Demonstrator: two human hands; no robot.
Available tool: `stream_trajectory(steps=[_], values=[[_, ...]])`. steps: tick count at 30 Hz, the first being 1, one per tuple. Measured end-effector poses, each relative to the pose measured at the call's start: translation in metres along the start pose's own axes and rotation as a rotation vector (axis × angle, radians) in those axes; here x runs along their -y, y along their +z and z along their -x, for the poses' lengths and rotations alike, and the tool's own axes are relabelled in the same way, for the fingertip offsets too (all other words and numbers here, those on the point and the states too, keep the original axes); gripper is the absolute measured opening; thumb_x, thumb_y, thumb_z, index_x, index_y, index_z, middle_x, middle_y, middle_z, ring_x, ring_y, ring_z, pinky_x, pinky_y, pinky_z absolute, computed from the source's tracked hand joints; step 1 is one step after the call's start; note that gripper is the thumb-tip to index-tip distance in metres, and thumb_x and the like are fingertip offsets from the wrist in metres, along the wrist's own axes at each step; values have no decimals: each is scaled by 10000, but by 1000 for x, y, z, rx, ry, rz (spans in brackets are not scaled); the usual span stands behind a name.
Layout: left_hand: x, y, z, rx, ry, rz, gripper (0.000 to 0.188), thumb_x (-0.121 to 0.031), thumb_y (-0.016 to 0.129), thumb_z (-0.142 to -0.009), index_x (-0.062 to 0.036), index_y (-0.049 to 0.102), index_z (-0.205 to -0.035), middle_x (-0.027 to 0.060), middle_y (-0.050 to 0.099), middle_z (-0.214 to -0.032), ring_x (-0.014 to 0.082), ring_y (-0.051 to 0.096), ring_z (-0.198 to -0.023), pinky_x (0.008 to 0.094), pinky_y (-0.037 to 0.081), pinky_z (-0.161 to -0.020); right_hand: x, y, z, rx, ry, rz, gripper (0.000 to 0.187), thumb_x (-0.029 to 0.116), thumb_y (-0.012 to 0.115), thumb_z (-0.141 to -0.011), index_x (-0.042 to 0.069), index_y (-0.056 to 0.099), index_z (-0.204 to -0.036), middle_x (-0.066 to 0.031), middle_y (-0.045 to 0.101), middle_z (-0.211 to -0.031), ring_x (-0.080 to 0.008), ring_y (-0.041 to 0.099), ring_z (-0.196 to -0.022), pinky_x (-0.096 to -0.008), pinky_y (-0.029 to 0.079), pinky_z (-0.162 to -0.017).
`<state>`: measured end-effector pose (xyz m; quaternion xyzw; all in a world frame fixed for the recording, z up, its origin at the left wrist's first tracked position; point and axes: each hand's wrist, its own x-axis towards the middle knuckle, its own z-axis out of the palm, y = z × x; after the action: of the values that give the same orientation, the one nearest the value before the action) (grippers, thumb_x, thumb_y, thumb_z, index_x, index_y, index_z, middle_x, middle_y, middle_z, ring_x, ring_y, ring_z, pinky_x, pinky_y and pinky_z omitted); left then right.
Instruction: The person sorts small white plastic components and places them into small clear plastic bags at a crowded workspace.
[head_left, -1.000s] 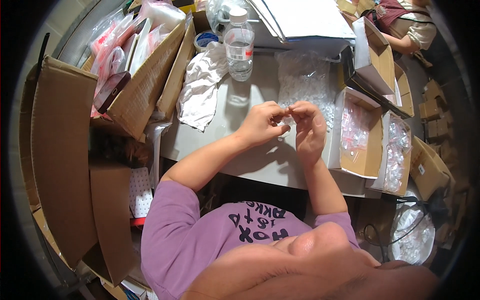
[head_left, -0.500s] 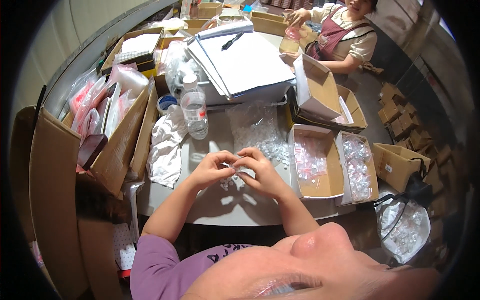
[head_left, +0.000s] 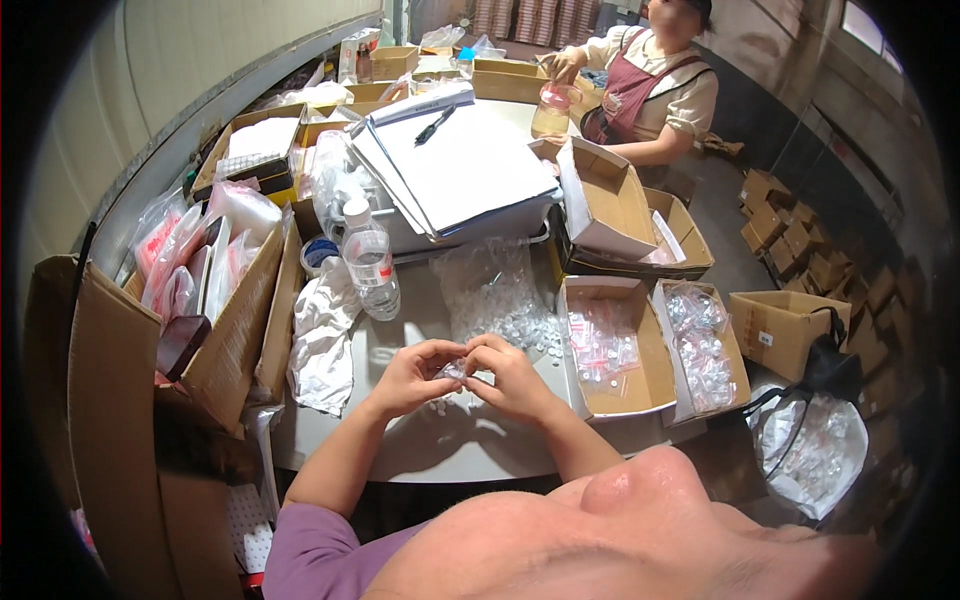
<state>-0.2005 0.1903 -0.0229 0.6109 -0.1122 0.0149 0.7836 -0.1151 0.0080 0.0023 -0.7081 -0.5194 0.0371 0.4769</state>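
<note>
Close together over the near part of the grey table (head_left: 350, 450), my left hand (head_left: 412, 380) and my right hand (head_left: 512, 378) pinch a small clear plastic bag (head_left: 453, 369) between their fingertips. What is inside it is too small to make out. Small white round pieces (head_left: 438, 406) lie loose under my hands. Just beyond is a larger clear bag (head_left: 485, 270), with many of the same white pieces spilling from its mouth. To the right of my hands, an open carton (head_left: 650, 375) contains flat little bags with red marks and white pieces.
A narrow carton (head_left: 740, 385) of filled bags adjoins on the right. A water bottle (head_left: 370, 268) and white cloth (head_left: 322, 345) stand left, near a carton of plastic bags (head_left: 235, 325). Papers with a pen (head_left: 434, 125) lie behind. Across the table, a person (head_left: 640, 95) holds a jar (head_left: 552, 110).
My head view has shifted, so the table appears lower and slightly left. My hands stay together, and the small bag between them shows more clearly.
</note>
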Motion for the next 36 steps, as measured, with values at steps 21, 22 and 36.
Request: stream_trajectory(steps=[21,22,36], values=[[3,-11,-2,-186,126,-383,172,-26,676,-821,41,642,-975,78,627,-949,127,605,-887,255,497,-785,-1,1,0,-34,52,33,204,27,668,-794,29,545,-957,-130,628,-789,-266,648,-714,-339,500,-639],[1,-11,-2,-160,159,-428,135,-40,672,-835,42,644,-939,75,611,-954,127,588,-891,259,482,-787,-1,1,0,0,53,38,227,25,667,-794,38,539,-981,-122,634,-785,-263,654,-721,-338,503,-640],[-4,-6,1,-98,126,-336,114,-75,629,-855,39,617,-850,57,606,-865,103,566,-788,245,462,-711,8,-1,-1,73,95,-59,220,107,662,-820,29,557,-998,-131,628,-795,-269,627,-717,-345,485,-646]])
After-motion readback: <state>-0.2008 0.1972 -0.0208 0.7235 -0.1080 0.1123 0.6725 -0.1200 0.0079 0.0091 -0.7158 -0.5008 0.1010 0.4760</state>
